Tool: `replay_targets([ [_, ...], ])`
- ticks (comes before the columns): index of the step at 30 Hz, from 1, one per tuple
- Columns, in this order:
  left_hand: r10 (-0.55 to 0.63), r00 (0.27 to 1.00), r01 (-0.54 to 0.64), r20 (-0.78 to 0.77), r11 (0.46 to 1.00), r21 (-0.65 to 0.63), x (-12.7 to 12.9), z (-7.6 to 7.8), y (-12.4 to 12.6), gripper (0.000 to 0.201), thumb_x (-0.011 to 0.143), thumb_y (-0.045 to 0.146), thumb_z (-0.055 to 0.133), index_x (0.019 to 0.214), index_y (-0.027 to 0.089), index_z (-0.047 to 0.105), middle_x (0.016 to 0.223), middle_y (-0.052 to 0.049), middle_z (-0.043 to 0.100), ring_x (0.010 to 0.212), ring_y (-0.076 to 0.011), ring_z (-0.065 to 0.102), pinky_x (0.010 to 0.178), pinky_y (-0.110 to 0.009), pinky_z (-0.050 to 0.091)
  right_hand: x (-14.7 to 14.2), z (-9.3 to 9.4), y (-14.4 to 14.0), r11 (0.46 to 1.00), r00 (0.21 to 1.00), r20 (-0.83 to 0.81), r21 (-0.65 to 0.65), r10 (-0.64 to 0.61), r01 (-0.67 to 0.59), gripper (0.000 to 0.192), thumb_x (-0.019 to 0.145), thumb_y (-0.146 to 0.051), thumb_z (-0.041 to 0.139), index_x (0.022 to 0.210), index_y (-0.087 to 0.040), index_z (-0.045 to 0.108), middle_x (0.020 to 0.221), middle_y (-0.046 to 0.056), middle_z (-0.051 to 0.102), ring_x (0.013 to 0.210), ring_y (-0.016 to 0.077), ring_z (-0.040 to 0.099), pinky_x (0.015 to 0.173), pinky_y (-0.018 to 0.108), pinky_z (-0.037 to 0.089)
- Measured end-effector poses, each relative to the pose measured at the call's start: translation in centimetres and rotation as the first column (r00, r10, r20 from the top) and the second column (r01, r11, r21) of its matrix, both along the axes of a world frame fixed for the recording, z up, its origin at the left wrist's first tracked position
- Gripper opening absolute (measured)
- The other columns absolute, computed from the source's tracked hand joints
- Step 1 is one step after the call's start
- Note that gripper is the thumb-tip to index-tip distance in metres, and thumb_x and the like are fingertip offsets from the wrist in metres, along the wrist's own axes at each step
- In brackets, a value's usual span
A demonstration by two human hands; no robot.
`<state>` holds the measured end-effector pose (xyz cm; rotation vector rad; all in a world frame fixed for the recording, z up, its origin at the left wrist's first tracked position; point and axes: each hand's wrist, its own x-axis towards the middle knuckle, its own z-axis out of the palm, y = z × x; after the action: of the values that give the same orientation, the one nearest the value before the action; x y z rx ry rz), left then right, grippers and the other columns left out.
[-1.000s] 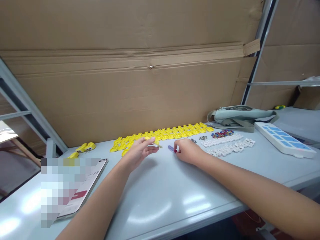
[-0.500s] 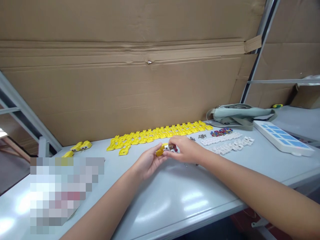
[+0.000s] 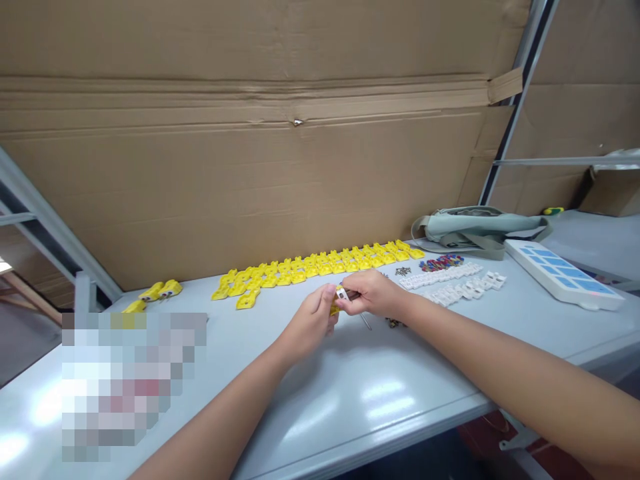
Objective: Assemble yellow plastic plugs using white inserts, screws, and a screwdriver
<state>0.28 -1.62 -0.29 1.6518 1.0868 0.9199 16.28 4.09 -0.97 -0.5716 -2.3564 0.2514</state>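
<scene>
Our left hand (image 3: 311,323) grips a small yellow part (image 3: 334,307). Our right hand (image 3: 373,295) pinches its white piece (image 3: 342,293), near the yellow row (image 3: 320,267) farther back.

I saw a row of plastic clips (image 3: 320,267) on the desk (image 3: 320,400), behind my hands. Right of it lay connector pieces (image 3: 453,285), then a tray (image 3: 563,275); a bag (image 3: 475,229) sat behind those.
</scene>
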Motion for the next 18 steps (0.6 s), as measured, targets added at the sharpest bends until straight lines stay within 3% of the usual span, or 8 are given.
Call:
replay_targets([
  [7,0.022,0.995,-0.015,0.099,0.997,-0.077,0.4,-0.8,0.4,0.043,0.081,0.061,0.034,0.071,0.019,0.04,0.052,0.008,0.029,0.042,-0.0063,0.025,0.042,-0.02,0.035,-0.4,-0.5,0.3,0.975,0.995,-0.089,0.223,0.038,-0.017,0.028,0.073,-0.024,0.045,0.054,-0.02,0.025,0.047,-0.006,0.03,0.046,0.0067,0.025,0.046,0.02,0.023],
  [11,0.035,0.995,-0.025,0.098,0.994,-0.106,0.5,-1.0,0.4,0.042,0.08,0.061,0.036,0.071,0.02,0.039,0.052,0.009,0.028,0.041,-0.0062,0.024,0.041,-0.02,0.034,-0.4,-1.0,0.7,0.965,0.997,-0.077,0.261,0.019,0.002,0.028,0.073,-0.024,0.044,0.054,-0.02,0.024,0.047,-0.006,0.029,0.046,0.0068,0.024,0.047,0.02,0.023],
  [14,0.057,0.997,-0.05,0.059,0.993,-0.111,0.5,-1.1,0.5,0.041,0.082,0.06,0.032,0.072,0.02,0.038,0.052,0.008,0.029,0.042,-0.0078,0.026,0.041,-0.021,0.033,-0.6,-1.1,1.0,0.981,1.0,-0.005,0.193,-0.029,0.03,0.028,0.073,-0.026,0.044,0.054,-0.019,0.026,0.048,-0.005,0.031,0.046,0.0068,0.026,0.047,0.021,0.022],
  [18,0.072,0.995,-0.069,-0.064,0.996,0.052,0.2,-1.1,0.5,0.037,0.087,0.051,0.027,0.069,0.02,0.037,0.056,0.005,0.034,0.05,-0.0109,0.034,0.05,-0.024,0.034,-0.8,-0.4,0.5,0.992,0.977,0.178,-0.029,-0.115,0.122,0.029,0.071,-0.031,0.05,0.052,-0.017,0.034,0.048,-0.005,0.037,0.047,0.0064,0.03,0.046,0.02,0.021],
])
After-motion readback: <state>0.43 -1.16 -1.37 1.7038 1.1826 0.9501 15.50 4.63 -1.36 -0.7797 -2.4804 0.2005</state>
